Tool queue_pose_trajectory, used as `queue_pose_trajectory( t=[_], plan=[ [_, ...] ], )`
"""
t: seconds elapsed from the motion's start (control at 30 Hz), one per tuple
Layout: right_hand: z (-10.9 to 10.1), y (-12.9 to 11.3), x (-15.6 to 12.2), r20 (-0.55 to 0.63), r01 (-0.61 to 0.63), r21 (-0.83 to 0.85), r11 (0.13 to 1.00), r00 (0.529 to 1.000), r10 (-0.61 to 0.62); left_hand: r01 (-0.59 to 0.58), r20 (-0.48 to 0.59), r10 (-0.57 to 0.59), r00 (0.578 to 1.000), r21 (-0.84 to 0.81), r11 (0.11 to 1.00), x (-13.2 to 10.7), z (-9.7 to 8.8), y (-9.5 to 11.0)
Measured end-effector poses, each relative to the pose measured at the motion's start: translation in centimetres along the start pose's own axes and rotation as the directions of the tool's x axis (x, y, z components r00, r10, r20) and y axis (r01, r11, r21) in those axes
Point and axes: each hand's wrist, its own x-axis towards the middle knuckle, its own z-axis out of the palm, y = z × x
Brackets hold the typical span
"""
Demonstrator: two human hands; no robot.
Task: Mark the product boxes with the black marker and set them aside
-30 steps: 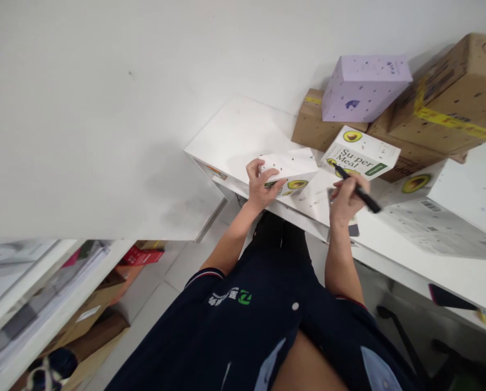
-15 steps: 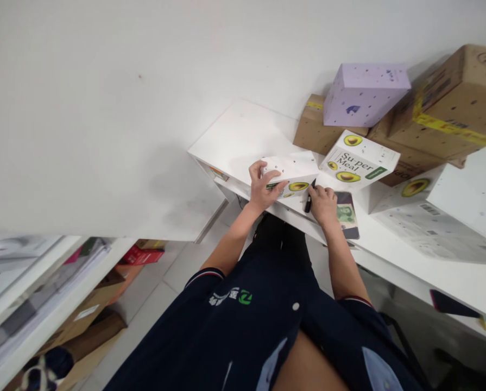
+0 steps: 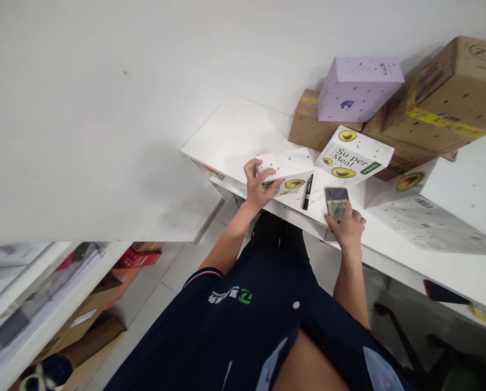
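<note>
My left hand grips the near left corner of a small white box with avocado prints on the white table. A black marker pen lies loose on the table just right of that box. My right hand is closed round a phone, holding it at the table's near edge. Behind the phone leans a white "Super Meal" box with avocado pictures.
At the back right stand brown cartons with yellow tape and a lilac box on top. A large white box lies at the right. White shelves with papers and cartons are low at the left. A wall is behind.
My right hand held the pen, set it down beside the small box, then took hold of the phone. My left hand stayed on the box.
</note>
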Motion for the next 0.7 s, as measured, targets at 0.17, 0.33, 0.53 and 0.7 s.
queue_pose_trajectory(
  t=[0.17,0.33,0.53,0.7],
  plan=[
    [-0.4,0.0,0.6,-0.035,-0.043,0.088,0.995,0.998,0.046,0.017,0.029,-0.018,0.999,0.035,0.999,0.0,0.0,0.0],
    [-1.0,1.5,-0.2,0.127,-0.198,0.800,0.566,0.978,0.164,-0.029,-0.027,0.027,0.999,-0.086,0.996,0.1,0.0,-0.1],
    [-2.7,-2.5,-4.6,0.298,-0.377,0.886,-0.271,0.909,-0.291,0.075,0.057,-0.074,0.996,-0.009,0.997,0.0,0.1,-0.2],
    [-3.3,-8.6,-6.9,0.307,-0.598,0.724,-0.343,0.726,-0.616,0.011,-0.011,-0.011,1.000,-0.063,0.998,0.1,0.1,-0.2]
  ],
)
